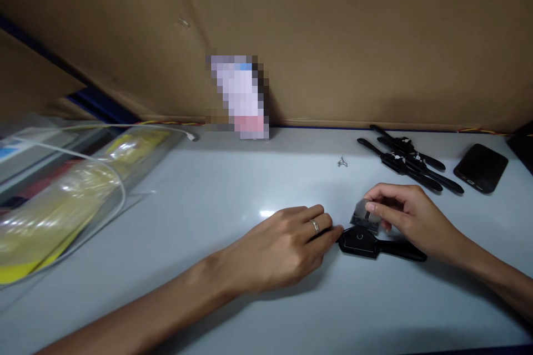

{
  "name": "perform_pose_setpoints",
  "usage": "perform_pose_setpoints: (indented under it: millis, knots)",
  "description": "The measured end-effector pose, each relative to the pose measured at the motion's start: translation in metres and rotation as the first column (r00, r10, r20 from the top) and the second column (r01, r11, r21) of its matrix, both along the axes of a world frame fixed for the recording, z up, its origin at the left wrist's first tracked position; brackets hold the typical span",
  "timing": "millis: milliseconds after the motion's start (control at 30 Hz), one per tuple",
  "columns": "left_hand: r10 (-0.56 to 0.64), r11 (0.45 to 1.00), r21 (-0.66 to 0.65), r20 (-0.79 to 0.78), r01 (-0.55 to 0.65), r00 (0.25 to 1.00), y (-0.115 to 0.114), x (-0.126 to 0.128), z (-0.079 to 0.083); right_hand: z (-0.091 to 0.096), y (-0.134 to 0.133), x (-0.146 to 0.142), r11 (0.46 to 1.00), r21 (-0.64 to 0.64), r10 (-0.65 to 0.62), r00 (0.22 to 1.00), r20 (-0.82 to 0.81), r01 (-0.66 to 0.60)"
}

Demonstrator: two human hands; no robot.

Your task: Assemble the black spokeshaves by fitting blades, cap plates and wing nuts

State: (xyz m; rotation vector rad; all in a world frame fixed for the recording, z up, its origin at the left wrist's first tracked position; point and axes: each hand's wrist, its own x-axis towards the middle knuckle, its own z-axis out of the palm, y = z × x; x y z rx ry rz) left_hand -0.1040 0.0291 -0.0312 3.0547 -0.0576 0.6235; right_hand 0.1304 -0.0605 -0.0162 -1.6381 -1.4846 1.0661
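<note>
A black wristwatch (pixel 363 244) lies flat on the white table (pixel 250 188) between my hands. My left hand (pixel 278 247), a ring on one finger, rests palm down with its fingertips pressed on the watch's left strap. My right hand (pixel 410 216) pinches a small clear square film (pixel 365 214) just above the watch face, fingers closed on it. The right strap pokes out under my right hand.
Two or three more black watches (pixel 410 162) lie at the back right beside a dark phone (pixel 481 167). A tiny metal piece (pixel 342 162) sits mid-table. A clear plastic pack with yellow contents (pixel 62 199) fills the left. A cardboard wall (pixel 333 39) stands behind.
</note>
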Motion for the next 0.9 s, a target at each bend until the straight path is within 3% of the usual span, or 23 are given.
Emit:
perform_pose_setpoints:
  millis: [333,500,900]
  knots:
    - [0.004,1.000,-0.001,0.014,-0.004,1.000,-0.0008,0.0002,0.0007,-0.0024,0.0005,-0.0022,0.999,-0.020,0.035,0.999,0.011,-0.035]
    - [0.009,1.000,-0.005,0.012,-0.009,1.000,-0.0006,0.0003,0.0011,-0.0050,-0.0003,-0.0037,0.999,-0.049,0.003,0.998,-0.062,-0.006]
    - [0.012,1.000,-0.018,0.004,-0.012,1.000,-0.0015,0.0004,0.0021,-0.0050,0.0001,-0.0013,0.991,0.046,0.123,0.985,0.118,-0.129]
